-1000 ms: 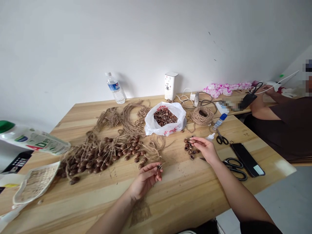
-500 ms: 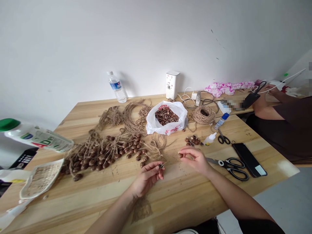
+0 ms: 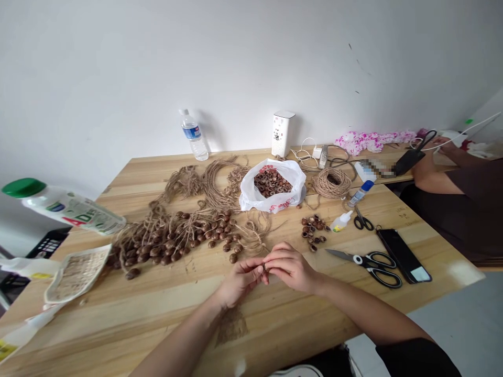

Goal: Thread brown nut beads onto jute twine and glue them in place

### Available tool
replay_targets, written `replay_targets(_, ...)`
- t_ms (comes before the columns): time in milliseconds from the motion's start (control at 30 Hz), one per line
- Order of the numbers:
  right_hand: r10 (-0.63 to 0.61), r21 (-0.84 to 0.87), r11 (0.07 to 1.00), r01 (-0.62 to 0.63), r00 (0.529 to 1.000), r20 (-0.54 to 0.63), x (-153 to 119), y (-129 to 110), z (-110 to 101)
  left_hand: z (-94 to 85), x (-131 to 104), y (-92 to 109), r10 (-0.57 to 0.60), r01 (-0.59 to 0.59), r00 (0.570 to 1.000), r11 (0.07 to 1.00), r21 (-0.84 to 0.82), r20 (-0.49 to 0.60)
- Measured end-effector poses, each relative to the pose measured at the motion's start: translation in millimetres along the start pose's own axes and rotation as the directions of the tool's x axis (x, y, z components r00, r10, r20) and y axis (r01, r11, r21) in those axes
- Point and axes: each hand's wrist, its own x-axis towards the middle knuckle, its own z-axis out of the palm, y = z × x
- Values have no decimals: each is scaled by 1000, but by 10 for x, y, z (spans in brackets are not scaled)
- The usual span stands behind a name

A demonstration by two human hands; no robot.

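Note:
My left hand (image 3: 241, 280) and my right hand (image 3: 291, 267) meet at the front middle of the table. A small dark piece (image 3: 265, 267) sits between the fingertips, mostly hidden; my left hand pinches it and the right fingers close at it. Behind the hands lie loose brown shell pieces (image 3: 313, 229). A white plastic bag (image 3: 251, 195) holds many more shells. To the left, brown nuts (image 3: 165, 251) on twine are heaped, with twine strands (image 3: 214, 183) behind them.
Large scissors (image 3: 369, 260), a black phone (image 3: 404, 256), a glue bottle (image 3: 341, 221) and small scissors (image 3: 363, 223) lie right. A twine coil (image 3: 332, 183) is behind. At left are a tray (image 3: 104, 255) and green-capped bottle (image 3: 70, 209). A person's arm (image 3: 430, 175) is far right.
My right hand has moved left from beside the loose shells to meet my left hand. The shell piece it held is now hidden among the fingers. The view has shifted slightly.

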Motion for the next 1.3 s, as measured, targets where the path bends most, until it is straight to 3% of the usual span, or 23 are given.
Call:
replay_targets(333, 90, -128, 988, -92, 996, -22, -53, 8, 5, -15, 8, -19, 21, -22, 1000, 999, -26, -10)
replay_targets(867, 0, -249, 968, 15, 998, 60, -57, 33, -7, -32, 10, -33, 16, -15, 999, 1000, 12, -48)
replay_targets(1300, 71, -150, 985, -81, 995, -68, -77, -16, 64, -29, 13, -61, 4, -5, 994, 1000, -8, -106)
